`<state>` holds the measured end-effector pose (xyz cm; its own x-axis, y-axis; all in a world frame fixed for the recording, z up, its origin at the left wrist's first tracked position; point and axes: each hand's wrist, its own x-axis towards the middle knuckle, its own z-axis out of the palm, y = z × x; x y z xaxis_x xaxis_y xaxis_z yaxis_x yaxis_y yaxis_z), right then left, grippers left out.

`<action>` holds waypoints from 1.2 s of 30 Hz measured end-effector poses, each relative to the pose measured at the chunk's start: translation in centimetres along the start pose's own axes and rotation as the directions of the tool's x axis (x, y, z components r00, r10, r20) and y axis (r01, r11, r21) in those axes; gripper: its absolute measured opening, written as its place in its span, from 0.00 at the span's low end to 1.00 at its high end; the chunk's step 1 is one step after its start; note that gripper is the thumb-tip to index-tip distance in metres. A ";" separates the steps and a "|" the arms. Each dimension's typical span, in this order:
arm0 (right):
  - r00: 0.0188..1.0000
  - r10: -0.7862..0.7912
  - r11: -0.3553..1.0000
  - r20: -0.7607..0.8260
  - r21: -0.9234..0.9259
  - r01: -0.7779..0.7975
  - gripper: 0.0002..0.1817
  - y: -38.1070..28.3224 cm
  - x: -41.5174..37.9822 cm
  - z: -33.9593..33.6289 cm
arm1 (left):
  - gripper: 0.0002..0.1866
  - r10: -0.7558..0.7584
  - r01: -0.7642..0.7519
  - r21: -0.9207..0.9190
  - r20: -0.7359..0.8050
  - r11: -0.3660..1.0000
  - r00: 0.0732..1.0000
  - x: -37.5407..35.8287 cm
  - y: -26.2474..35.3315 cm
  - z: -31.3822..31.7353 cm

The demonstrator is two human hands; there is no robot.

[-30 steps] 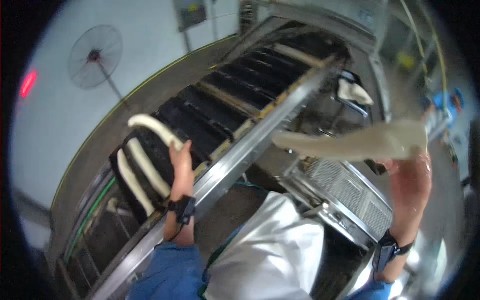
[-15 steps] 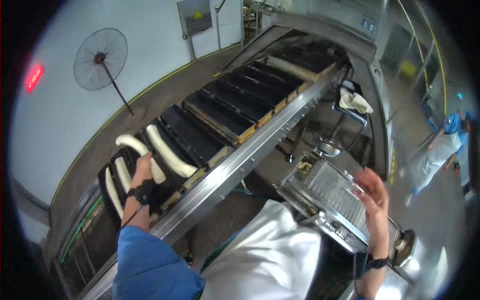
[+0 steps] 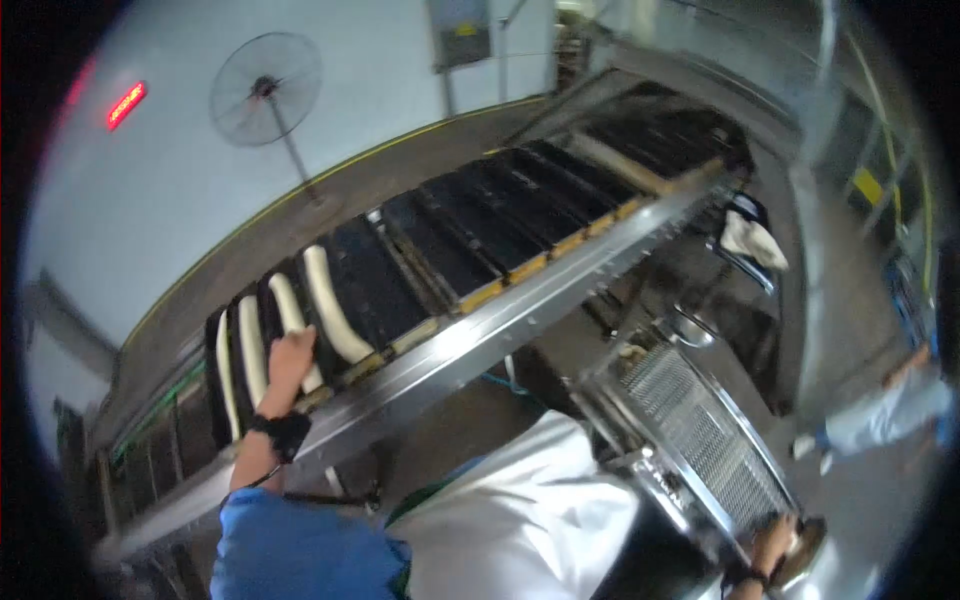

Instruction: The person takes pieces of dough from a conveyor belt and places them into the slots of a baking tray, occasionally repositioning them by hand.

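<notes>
My left hand (image 3: 293, 358) is closed around the lower part of a long pale dough strip (image 3: 287, 300), which lies in a slot of the black trays (image 3: 365, 265). To its right lies another dough strip (image 3: 330, 308), bent at its lower end. Two more strips, a middle one (image 3: 250, 345) and a thin-looking outer one (image 3: 226, 375), lie to its left. At the lower end of a metal mesh belt (image 3: 700, 430), my right hand (image 3: 773, 543) has its fingers curled by a small pale piece; blur and the frame's edge hide the grip.
A steel rail (image 3: 450, 350) runs along the trays' near side. Beyond them stands a large fan (image 3: 265, 88) by the wall. A pale cloth (image 3: 752, 240) hangs on a stand at right. Farther right is another person (image 3: 890, 410) in pale clothing.
My left hand has brought the dough strip down, and it now lies straight in the tray slot. My right hand has dropped from above the mesh belt to its lower end. The view has shifted.
</notes>
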<state>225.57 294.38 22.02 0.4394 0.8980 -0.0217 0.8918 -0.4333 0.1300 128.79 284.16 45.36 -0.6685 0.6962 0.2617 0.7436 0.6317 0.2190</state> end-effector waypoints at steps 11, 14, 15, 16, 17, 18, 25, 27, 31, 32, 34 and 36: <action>0.984 -0.150 0.985 -0.095 -0.095 0.141 0.30 2.4 5.1 1.9 | 0.41 -0.357 0.378 -0.531 0.147 0.759 0.923 5.9 9.5 2.1; 0.982 0.034 0.979 0.183 0.193 -0.070 0.36 -6.0 3.3 -12.2 | 0.42 -0.350 0.425 -0.640 0.249 0.640 0.903 7.3 11.2 0.9; 0.998 0.010 0.855 0.061 0.517 -0.041 0.40 -5.7 4.6 -12.3 | 0.40 -0.366 0.435 -0.680 0.255 0.590 0.895 7.4 11.5 0.5; 0.998 0.031 0.632 -0.061 0.774 0.028 0.44 -5.5 6.0 -12.2 | 0.38 -0.382 0.444 -0.715 0.262 0.539 0.886 7.5 12.2 0.0; 0.996 0.049 0.413 -0.068 0.910 0.042 0.47 -8.5 5.1 -16.7 | 0.31 -0.410 0.437 -0.721 0.230 0.537 0.883 7.9 13.0 -0.2; 0.995 0.072 0.166 -0.069 0.985 0.056 0.50 -12.6 3.6 -22.7 | 0.24 -0.509 0.457 -0.744 0.182 0.488 0.841 7.8 15.2 -0.9; 0.701 -0.454 -0.471 -0.550 0.816 0.336 0.48 -31.0 2.0 -35.9 | 0.31 -0.386 0.400 -0.836 0.251 0.375 0.888 6.7 16.7 -1.0; 0.392 -0.694 -0.508 -0.604 0.797 0.327 0.47 -37.2 0.5 -39.9 | 0.39 -0.274 0.402 -0.862 0.324 0.310 0.906 5.8 16.5 -0.8; 0.020 -0.867 -0.476 -0.498 0.816 -0.329 0.58 -43.3 -3.4 -42.6 | 0.40 -0.329 0.410 -0.887 0.329 0.215 0.885 4.5 19.0 -1.2; -0.048 -0.837 -0.511 -0.544 0.811 -0.286 0.58 -43.7 -2.7 -42.0 | 0.40 -0.342 0.412 -0.886 0.328 0.213 0.881 4.2 19.7 -1.2; -0.084 -0.835 -0.503 -0.544 0.816 -0.286 0.55 -43.7 -0.5 -41.1 | 0.42 -0.266 0.397 -0.877 0.328 0.270 0.906 3.4 20.9 -1.2; 0.011 -0.848 -0.508 -0.530 0.806 -0.302 0.48 -42.9 2.4 -39.7 | 0.42 -0.369 0.411 -0.810 0.262 0.419 0.892 3.8 21.6 0.9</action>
<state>184.06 318.13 55.71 -0.8081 0.4182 0.4149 -0.4995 -0.1130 -0.8589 142.34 300.75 50.21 -0.8739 0.4770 -0.0938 0.0470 0.2750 0.9603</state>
